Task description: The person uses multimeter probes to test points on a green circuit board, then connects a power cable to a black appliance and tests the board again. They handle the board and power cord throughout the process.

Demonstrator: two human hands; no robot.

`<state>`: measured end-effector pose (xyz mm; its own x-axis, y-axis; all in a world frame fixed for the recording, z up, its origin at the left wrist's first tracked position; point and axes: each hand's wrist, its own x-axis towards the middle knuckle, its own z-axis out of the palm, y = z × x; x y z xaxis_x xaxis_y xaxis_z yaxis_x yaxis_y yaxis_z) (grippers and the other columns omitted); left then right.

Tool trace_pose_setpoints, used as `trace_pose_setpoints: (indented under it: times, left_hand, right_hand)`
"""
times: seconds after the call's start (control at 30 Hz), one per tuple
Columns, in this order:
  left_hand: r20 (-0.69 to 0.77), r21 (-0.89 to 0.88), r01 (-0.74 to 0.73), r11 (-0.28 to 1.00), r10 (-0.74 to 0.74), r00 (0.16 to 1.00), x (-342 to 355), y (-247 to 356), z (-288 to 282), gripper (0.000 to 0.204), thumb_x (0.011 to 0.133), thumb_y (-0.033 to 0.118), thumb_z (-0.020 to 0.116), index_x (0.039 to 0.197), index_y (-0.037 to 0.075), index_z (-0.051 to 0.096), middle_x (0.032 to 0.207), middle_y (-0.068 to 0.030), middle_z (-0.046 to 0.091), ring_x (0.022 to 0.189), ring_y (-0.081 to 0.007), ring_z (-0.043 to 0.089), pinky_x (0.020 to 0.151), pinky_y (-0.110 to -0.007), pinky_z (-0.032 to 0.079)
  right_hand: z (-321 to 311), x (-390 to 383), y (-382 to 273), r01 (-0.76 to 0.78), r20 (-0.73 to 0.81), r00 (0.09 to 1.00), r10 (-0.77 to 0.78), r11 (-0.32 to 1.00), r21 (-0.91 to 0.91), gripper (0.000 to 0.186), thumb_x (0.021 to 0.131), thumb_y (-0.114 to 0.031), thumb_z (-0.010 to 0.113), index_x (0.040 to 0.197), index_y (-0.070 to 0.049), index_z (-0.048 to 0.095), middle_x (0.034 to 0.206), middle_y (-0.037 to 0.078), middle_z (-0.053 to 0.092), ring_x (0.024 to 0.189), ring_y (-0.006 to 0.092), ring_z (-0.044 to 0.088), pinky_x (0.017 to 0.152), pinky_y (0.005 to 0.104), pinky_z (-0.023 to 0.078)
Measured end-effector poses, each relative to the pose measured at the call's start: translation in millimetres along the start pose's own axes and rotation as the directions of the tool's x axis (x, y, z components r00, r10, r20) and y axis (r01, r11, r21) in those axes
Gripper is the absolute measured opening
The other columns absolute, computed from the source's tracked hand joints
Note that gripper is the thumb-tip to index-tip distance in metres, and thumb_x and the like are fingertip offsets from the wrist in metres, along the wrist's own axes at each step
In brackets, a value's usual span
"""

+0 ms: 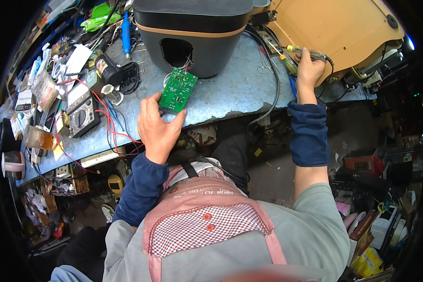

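My left hand (158, 126) grips a green circuit board (178, 89) by its lower edges, between thumb and fingers, over the front edge of the bench. Thin wires (187, 65) run from the board's top up to the square opening in a black bin-shaped housing (195, 42) with a copper-coloured band. Off to the right, my right hand (311, 68) is closed around a soldering iron (318, 56) with a cord at its rear end. This tool is held above the right side of the bench, beside a yellow-and-green handled screwdriver (288, 65), well apart from the board.
A multimeter (83, 117) with red and black leads lies on the left of the blue bench (223, 96), amid crowded tools and parts. A large tan panel (336, 28) stands at the back right. Scissor-like forceps (266, 68) and a dark cable (276, 89) lie between.
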<state>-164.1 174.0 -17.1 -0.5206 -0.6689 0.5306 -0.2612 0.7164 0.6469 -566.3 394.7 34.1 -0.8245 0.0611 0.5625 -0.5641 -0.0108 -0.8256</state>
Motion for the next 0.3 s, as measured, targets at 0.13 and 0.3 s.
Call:
trace_pose_setpoints:
  times: [0.13, 0.3]
  left_hand:
    - [0.011, -0.007, -0.01, 1.0, 0.01, 1.0, -0.5, -1.1, -0.6, 0.065, 0.075, 0.023, 0.096, 0.13, 0.005, 0.068, 0.111, -0.0132, 0.068, 0.088, -0.0343, 0.069, 0.076, -0.047, 0.056]
    - [0.033, 0.006, -0.006, 1.0, 0.006, 0.999, -3.1, -12.8, -2.8, 0.065, 0.08, 0.033, 0.092, 0.133, 0.006, 0.067, 0.116, -0.0173, 0.068, 0.104, -0.0398, 0.069, 0.091, -0.051, 0.052]
  right_hand:
    - [0.9, 12.6, 9.3, -0.054, 0.006, 0.999, 0.054, 0.997, 0.047, 0.014, 0.101, -0.006, 0.073, 0.104, 0.007, 0.07, 0.091, 0.013, 0.079, 0.079, 0.0203, 0.079, 0.07, 0.0348, 0.065]
    - [18.6, -23.5, -21.2, -0.06, 0.065, 0.997, 0.05, 0.986, 0.157, 0.024, 0.102, -0.009, 0.074, 0.121, 0.005, 0.069, 0.096, 0.014, 0.08, 0.081, 0.024, 0.08, 0.075, 0.0379, 0.067]
